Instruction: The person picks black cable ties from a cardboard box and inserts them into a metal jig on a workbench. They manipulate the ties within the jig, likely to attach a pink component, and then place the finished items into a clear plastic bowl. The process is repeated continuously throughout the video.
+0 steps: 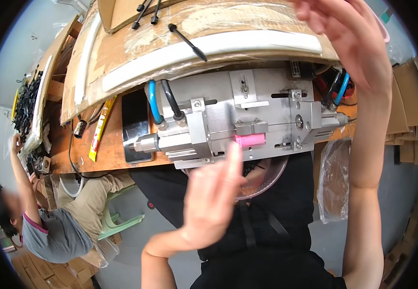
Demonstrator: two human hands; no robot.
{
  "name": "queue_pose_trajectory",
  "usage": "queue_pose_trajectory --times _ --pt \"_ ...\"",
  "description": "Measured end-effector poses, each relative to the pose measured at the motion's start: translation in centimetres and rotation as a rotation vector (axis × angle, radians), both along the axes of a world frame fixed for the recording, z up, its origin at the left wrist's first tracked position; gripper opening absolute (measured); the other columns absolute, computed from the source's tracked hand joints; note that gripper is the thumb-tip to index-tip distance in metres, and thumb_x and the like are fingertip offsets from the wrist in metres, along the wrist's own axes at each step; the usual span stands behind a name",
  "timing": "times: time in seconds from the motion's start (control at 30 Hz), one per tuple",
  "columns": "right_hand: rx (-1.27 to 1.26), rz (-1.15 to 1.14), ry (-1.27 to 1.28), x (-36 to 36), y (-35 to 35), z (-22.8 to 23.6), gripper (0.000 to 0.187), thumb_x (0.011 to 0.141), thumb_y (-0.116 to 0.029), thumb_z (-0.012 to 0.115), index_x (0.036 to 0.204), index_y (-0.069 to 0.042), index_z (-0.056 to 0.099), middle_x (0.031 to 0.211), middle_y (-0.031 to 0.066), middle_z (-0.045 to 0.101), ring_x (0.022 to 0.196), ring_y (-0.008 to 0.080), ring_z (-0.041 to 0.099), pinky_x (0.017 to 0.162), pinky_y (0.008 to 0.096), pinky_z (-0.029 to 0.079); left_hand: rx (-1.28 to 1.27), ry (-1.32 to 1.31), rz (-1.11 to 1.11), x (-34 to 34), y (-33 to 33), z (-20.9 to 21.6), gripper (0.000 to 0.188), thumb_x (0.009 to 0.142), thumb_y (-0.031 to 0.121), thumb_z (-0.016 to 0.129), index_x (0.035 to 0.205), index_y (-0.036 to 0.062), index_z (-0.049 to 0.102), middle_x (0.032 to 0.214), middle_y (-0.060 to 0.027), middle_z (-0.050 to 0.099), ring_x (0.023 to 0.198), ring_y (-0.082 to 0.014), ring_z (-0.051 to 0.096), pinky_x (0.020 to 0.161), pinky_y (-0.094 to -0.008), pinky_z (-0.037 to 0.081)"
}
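Note:
A grey metal fixture (221,115) with clamp blocks and a cylinder at each end stands on the bench's near edge. At its front middle is a bright pink block (251,140). My left hand (211,195), smeared by motion, is just in front of the fixture; its index finger stretches toward the pink block and nothing shows in the hand. Above the fixture's right end, my right hand (346,41) is raised beside the cardboard-covered stand (262,21), its fingers apart and partly cut off by the upper edge. The nearest black rod with thick ends (187,42) lies on that cardboard.
Blue air hoses (154,102) rise from the fixture. A dark phone (136,127) and a yellow packet (101,129) lie to the left. Beneath the fixture is a round bowl (271,178). A co-worker (57,226) sits at left, near a black pile of parts (27,106).

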State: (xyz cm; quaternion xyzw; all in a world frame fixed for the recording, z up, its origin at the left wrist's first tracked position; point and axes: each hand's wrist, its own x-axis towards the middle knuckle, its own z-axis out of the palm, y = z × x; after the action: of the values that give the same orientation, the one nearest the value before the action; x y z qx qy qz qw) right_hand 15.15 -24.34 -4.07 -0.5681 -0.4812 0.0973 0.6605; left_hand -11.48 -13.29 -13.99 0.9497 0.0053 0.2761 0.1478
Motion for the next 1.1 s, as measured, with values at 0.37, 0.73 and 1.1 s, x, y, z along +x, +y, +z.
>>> queue_pose_trajectory --times 0.37,0.73,1.1 --pt "0.007 -0.32 -0.071 -8.2 -7.5 -3.2 0.03 0.097 -0.017 0.06 0.12 0.001 0.052 0.102 0.0174 0.064 0.081 0.0164 0.057 0.064 0.0237 0.047 -0.025 0.232 -0.004 2.5 -3.1 -2.9 0.068 0.078 0.0 0.065 0.142 -0.0061 0.041 0.096 -0.0101 0.05 0.085 -0.0232 0.051 0.079 -0.0338 0.046" --pt "-0.354 -0.369 -0.439 -17.1 -4.9 -14.6 0.064 0.071 0.013 0.07 0.132 0.009 0.051 0.08 0.0114 0.058 0.066 0.0227 0.054 0.062 0.0359 0.047 0.156 -0.087 -0.177 13.6 12.8 8.0 0.018 0.083 -0.005 0.06 0.096 0.0045 0.065 0.099 -0.0101 0.065 0.096 -0.027 0.062 0.084 -0.0342 0.049" --pt "-0.484 -0.287 -0.435 -15.3 -5.2 -12.1 0.067 0.074 -0.006 0.078 0.135 0.002 0.051 0.079 0.0095 0.056 0.068 0.0249 0.054 0.062 0.0362 0.047 -0.031 0.012 -0.215 10.8 12.3 6.8 0.028 0.084 -0.004 0.065 0.112 0.0016 0.067 0.098 -0.0065 0.065 0.086 -0.0134 0.06 0.081 -0.0279 0.048"
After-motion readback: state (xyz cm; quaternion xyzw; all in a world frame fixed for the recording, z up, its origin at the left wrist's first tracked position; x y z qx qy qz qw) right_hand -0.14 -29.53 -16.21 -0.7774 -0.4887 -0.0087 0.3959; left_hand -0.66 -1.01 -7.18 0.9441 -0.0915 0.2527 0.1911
